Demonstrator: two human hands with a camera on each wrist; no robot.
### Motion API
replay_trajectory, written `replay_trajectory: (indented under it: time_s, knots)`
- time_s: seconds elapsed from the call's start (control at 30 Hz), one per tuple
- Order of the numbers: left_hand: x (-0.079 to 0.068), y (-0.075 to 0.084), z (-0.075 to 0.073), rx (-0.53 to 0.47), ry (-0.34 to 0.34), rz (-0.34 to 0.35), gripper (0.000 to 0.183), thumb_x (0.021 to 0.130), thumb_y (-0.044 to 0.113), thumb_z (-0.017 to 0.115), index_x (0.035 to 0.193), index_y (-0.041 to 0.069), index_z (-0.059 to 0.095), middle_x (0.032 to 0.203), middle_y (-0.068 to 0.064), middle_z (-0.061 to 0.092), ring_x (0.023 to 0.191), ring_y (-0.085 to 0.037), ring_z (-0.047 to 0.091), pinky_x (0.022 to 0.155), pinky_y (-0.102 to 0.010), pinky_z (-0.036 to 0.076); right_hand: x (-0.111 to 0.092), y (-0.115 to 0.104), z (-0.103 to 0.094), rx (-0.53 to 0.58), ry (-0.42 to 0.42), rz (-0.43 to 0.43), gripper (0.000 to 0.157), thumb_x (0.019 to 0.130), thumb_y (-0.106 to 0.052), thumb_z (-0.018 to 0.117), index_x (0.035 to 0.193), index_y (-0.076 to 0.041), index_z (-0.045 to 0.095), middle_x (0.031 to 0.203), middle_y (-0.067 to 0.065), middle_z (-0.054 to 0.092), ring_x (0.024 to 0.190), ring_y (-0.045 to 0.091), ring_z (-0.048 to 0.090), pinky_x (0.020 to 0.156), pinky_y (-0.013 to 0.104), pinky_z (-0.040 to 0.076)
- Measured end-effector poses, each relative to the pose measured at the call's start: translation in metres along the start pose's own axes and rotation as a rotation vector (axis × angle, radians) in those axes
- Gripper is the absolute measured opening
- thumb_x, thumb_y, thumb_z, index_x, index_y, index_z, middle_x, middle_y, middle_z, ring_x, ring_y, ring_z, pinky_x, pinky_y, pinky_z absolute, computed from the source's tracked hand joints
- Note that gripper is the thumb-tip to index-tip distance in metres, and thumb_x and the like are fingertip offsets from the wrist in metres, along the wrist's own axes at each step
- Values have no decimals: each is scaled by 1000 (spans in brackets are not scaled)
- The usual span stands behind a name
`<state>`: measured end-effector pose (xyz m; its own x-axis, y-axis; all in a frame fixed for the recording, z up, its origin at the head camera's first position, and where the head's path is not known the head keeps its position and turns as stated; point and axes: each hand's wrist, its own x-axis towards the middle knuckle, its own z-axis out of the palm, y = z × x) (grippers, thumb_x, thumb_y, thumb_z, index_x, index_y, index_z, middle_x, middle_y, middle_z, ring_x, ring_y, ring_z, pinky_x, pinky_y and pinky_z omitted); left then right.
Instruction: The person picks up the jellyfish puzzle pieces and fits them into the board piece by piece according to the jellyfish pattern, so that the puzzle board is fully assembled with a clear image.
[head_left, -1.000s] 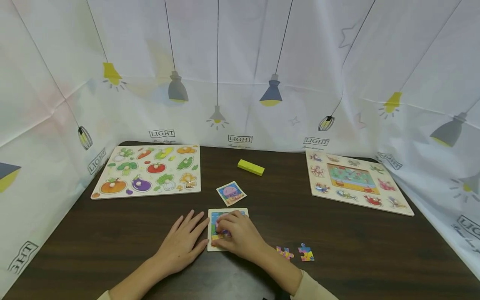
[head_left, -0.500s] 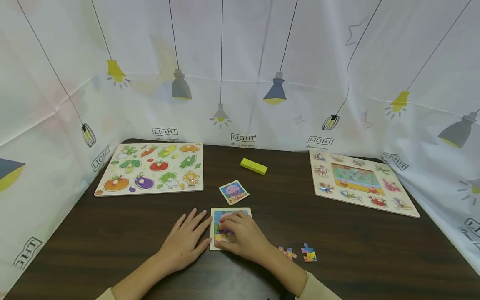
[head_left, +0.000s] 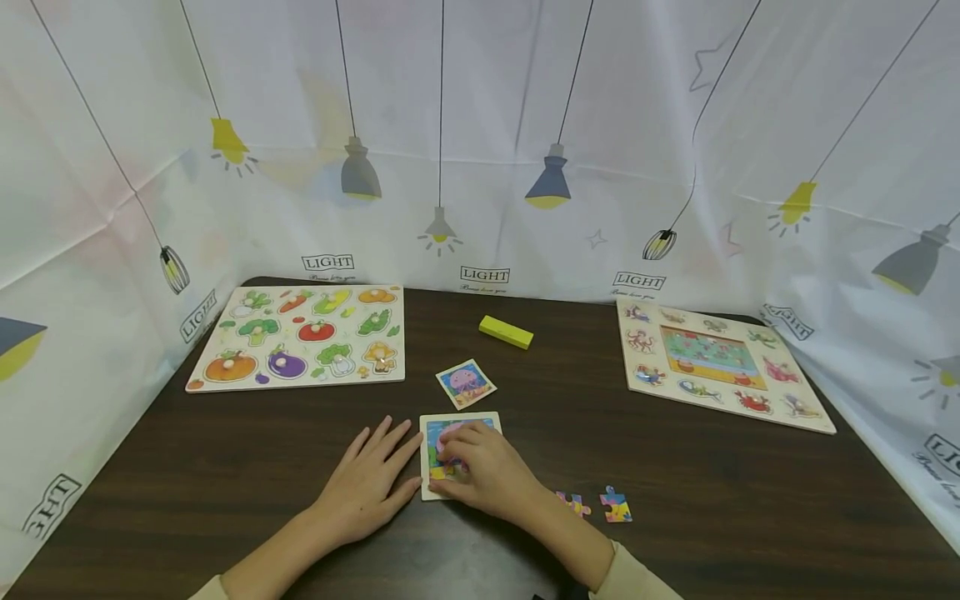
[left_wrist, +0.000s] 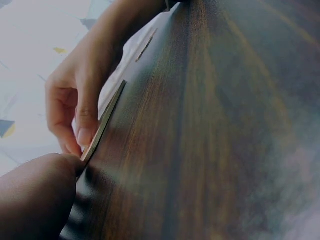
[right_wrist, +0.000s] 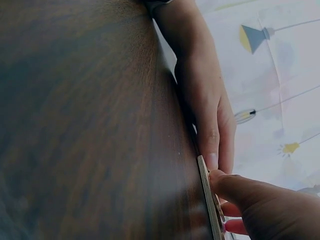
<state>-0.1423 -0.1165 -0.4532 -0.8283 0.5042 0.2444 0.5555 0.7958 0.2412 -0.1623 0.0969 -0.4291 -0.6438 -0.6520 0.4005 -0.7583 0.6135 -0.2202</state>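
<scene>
A small pale-rimmed jigsaw board [head_left: 423, 454] with a sea picture and a pink jellyfish lies before me. My left hand [head_left: 362, 492] rests flat on the table, fingers spread, thumb and index fingertips touching the board's left edge. Over the board my right hand [head_left: 487, 471] curls its thumb and fingers around a jigsaw piece, mostly hidden beneath it. In the right wrist view, the right thumb [right_wrist: 235, 187] is low at the board's edge [right_wrist: 207, 195]. Two loose jigsaw pieces, one yellow and blue [head_left: 616, 505], one pink and yellow [head_left: 573, 503], lie right of the right forearm.
A jellyfish picture card [head_left: 466, 384] lies just beyond the board, and a yellow block [head_left: 506, 332] farther back. A vegetable peg puzzle [head_left: 352, 336] stands back left, a sea-animal peg puzzle [head_left: 643, 340] back right. White printed cloth [head_left: 480, 225] encloses the table.
The view shifts slightly. The right fingers move a little over the board, where more of its picture shows beside them. The left hand stays at the board's left edge.
</scene>
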Motion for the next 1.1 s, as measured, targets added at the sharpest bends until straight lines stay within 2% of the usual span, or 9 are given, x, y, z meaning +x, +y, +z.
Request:
replay_trajectory:
  time_s: [0.17,0.4,0.63,0.9,1.1]
  knots:
    - [0,-1,1,-1,12,3,56,92,45,48,139,15,42,143,-10,37,133,-33,27,105,-53,20,-1,2,2,1,36,-27,28,74,-41,74,84,-16,69,102,-2,66,102,15,54,91,30,43]
    - [0,0,1,-4,-1,1,56,92,45,47,139,15,42,143,-10,36,133,-33,26,105,-53,19,-3,6,9,124,59,54,34,70,-43,76,88,-14,74,106,-2,67,102,13,52,89,31,44]
    - [0,-2,1,-9,5,10,56,92,46,47,138,15,43,142,-10,37,133,-33,26,105,-54,20,-5,3,10,105,102,87,34,68,-40,78,89,-13,75,106,0,66,99,18,54,85,33,46]
    - [0,-1,0,-21,2,8,56,92,46,47,138,14,43,142,-10,37,133,-33,26,105,-54,20,-6,3,8,130,60,118,33,70,-39,77,92,-16,75,112,-1,64,103,15,50,87,40,42]
    - [0,-2,0,-13,2,9,56,92,46,47,138,14,43,143,-10,36,133,-33,26,105,-54,20,-7,0,7,90,49,135,34,70,-43,76,92,-15,75,113,-1,64,105,15,50,87,38,41]
